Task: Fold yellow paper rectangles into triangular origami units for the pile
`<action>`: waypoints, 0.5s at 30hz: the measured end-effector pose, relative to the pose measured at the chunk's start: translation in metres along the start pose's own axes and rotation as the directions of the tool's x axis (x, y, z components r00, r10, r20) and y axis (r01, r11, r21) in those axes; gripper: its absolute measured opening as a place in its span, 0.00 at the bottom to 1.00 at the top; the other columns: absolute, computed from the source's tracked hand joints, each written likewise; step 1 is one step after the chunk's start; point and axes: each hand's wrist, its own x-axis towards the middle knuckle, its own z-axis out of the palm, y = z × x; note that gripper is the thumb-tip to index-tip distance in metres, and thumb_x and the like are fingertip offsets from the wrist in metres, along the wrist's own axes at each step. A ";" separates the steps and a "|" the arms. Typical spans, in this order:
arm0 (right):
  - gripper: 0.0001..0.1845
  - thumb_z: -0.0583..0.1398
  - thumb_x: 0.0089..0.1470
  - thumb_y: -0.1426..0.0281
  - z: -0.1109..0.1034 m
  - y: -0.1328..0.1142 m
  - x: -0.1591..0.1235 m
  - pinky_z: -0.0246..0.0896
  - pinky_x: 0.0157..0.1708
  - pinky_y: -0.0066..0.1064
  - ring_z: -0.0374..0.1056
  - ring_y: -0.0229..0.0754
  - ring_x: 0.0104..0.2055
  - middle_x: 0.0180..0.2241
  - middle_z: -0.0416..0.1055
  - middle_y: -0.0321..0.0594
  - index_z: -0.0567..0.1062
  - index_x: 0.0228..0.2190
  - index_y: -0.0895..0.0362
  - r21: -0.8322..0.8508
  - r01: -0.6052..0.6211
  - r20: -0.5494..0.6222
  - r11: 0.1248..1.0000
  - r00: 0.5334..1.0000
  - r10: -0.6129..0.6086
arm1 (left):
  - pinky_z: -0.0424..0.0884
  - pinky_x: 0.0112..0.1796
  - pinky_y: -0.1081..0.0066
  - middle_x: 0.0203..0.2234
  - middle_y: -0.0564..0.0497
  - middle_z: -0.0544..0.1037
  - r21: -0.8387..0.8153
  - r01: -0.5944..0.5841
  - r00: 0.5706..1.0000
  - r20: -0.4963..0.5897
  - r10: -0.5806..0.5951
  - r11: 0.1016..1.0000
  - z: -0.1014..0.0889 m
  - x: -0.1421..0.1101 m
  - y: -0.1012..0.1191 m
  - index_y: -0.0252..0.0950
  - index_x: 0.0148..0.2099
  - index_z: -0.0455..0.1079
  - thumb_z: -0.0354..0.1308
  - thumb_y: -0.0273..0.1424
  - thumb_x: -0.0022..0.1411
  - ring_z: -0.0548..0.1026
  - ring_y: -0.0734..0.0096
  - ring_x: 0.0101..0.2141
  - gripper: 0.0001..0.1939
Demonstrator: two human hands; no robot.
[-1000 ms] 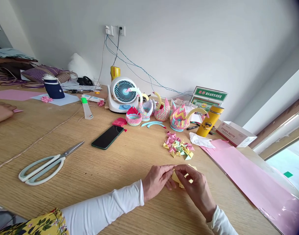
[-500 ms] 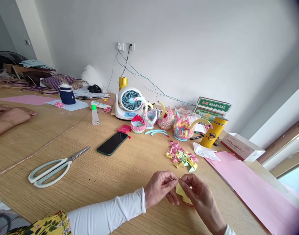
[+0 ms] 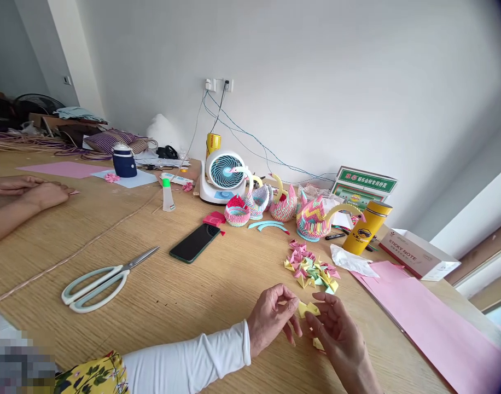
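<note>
A small folded yellow paper piece (image 3: pixel 308 310) is between my two hands, above the tabletop. My left hand (image 3: pixel 271 317) pinches its left end between thumb and forefinger, the other fingers curled below. On the other side, my right hand (image 3: pixel 341 336) has its thumb at the lower edge and its fingers around the right end. More yellow paper (image 3: pixel 318 344) lies on the table, partly hidden by my right hand. Just beyond the hands sits a loose pile of folded paper triangles (image 3: pixel 312 268) in pink, yellow and green.
Scissors (image 3: pixel 97 288) and a phone (image 3: pixel 195 242) lie to the left. Behind stand paper swans (image 3: pixel 312 216), a fan (image 3: pixel 223 175) and a yellow flask (image 3: pixel 367 227). Pink sheets (image 3: pixel 423 306) are at right. Another person's hands (image 3: pixel 45 194) rest at far left.
The yellow paper has risen into clearer view between my fingers. My right hand's fingers have spread from a tight pinch. The whole view has shifted slightly.
</note>
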 end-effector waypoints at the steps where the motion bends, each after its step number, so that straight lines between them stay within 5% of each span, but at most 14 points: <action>1: 0.26 0.65 0.45 0.54 -0.001 -0.001 0.000 0.67 0.22 0.28 0.69 0.40 0.25 0.27 0.70 0.36 0.66 0.42 0.54 0.001 -0.004 0.003 1.000 1.000 0.004 | 0.64 0.13 0.79 0.22 0.57 0.67 -0.009 0.001 1.000 0.004 -0.001 1.000 0.000 0.000 0.000 0.34 0.33 0.58 0.61 0.43 0.52 0.71 0.78 0.16 0.19; 15: 0.25 0.64 0.45 0.53 -0.003 -0.006 0.002 0.65 0.19 0.27 0.68 0.39 0.22 0.22 0.67 0.33 0.68 0.40 0.55 0.025 -0.031 -0.006 0.999 0.999 0.032 | 0.67 0.15 0.77 0.25 0.55 0.69 -0.042 0.050 0.999 0.000 -0.050 0.998 -0.001 -0.001 0.000 0.34 0.32 0.58 0.65 0.41 0.48 0.73 0.75 0.18 0.21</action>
